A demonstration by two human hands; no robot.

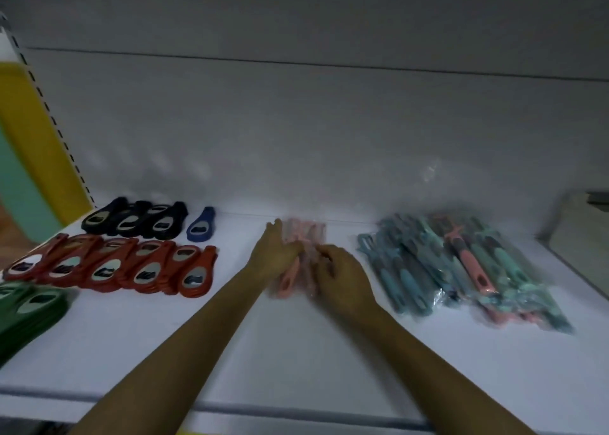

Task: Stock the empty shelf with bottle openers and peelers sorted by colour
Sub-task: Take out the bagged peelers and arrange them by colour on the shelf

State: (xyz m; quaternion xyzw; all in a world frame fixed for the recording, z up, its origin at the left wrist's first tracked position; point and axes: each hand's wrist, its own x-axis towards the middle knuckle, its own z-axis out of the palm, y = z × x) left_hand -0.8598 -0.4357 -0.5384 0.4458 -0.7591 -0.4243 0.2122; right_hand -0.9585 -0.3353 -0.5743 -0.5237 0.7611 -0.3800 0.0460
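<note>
- Pink peelers in clear plastic wrap (290, 278) sit mid white shelf (230, 335), lengthwise front-to-back, heads pointing away from me.
- My left hand (275, 256) lies straight-fingered alongside them; my right hand (342, 279) pinches the wrap.
- Any labels are too blurry to read.

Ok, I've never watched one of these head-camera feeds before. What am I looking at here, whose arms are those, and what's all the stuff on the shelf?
There is no machine, just a person with a camera on their head, looking down at a white shelf. The arms are theirs. The left hand and right hand meet on the pink peelers, which are in clear wrap. The right fingers curl onto them, but the left grip is too blurred to tell. To the left lie black openers, one blue opener, red openers and green openers. To the right is a peeler pile, mostly teal and blue.
</note>
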